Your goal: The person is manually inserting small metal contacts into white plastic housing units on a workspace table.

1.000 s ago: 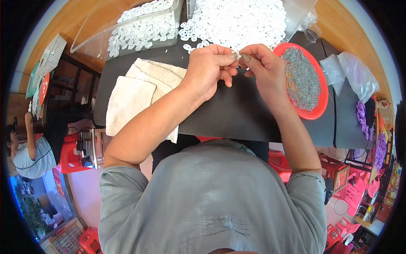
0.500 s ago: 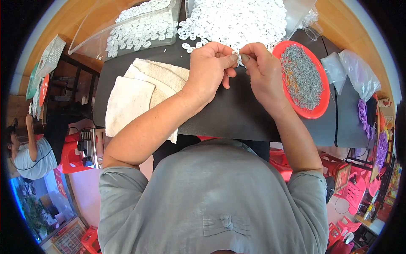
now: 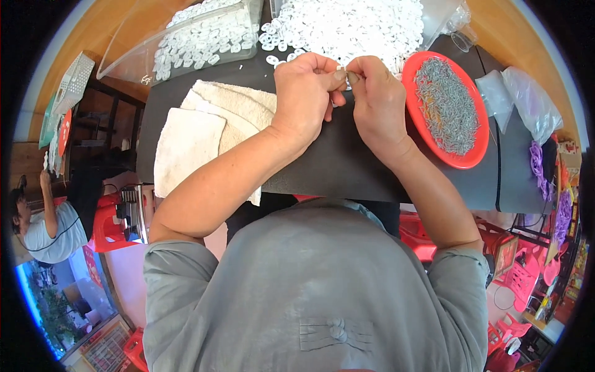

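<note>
One clear bin [image 3: 245, 56]: is holding loose white ovals at upper left.
Pale cloths [image 3: 189, 146]: are lying folded and overlapping on the dark table [image 3: 316, 167], beside the left forearm.
Left hand [image 3: 307, 87]: is pinching a small white piece [image 3: 341, 67] with thumb and forefinger.
Small white piece: is sitting between both hands' fingertips, mostly hidden; judged light, stiff, perhaps slick, best taken by its outer edges.
White heap [image 3: 353, 34]: is spreading beyond the hands, many ovals showing holes.
Right hand [image 3: 377, 93]: is pinching at the same piece, thumb near forefinger; anything else between them, cannot tell.
Red dish [image 3: 462, 161]: is bearing thin grey slivers [image 3: 449, 105], probably light.
Clear plastic bags [image 3: 530, 102]: are lying right of the dish.
</note>
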Action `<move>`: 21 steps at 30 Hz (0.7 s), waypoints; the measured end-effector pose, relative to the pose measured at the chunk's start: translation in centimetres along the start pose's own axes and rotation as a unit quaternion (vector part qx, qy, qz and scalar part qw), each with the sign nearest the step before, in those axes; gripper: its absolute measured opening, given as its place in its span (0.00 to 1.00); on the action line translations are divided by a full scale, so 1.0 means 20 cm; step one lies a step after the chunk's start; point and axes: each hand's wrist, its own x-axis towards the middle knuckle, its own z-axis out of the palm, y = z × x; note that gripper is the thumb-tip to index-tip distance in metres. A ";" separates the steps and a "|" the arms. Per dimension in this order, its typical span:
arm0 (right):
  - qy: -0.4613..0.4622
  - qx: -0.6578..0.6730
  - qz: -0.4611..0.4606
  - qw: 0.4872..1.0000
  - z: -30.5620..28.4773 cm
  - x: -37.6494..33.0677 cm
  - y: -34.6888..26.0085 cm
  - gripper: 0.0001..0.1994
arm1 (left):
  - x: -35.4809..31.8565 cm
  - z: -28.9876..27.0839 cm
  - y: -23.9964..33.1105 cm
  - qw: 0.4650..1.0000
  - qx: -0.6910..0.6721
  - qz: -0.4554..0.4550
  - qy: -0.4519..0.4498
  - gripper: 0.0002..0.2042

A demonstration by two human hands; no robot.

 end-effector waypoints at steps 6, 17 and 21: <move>0.006 0.050 0.036 0.998 -0.03 0.01 -0.01 0.04 | 0.01 -0.01 -0.01 1.000 -0.015 0.011 -0.007 0.04; -0.041 0.048 0.056 0.996 -0.06 0.03 0.00 0.05 | 0.00 -0.02 0.00 1.000 0.019 -0.007 -0.019 0.04; -0.050 0.067 0.071 0.994 -0.05 0.02 0.01 0.05 | 0.00 -0.01 -0.01 0.999 0.042 0.007 -0.016 0.05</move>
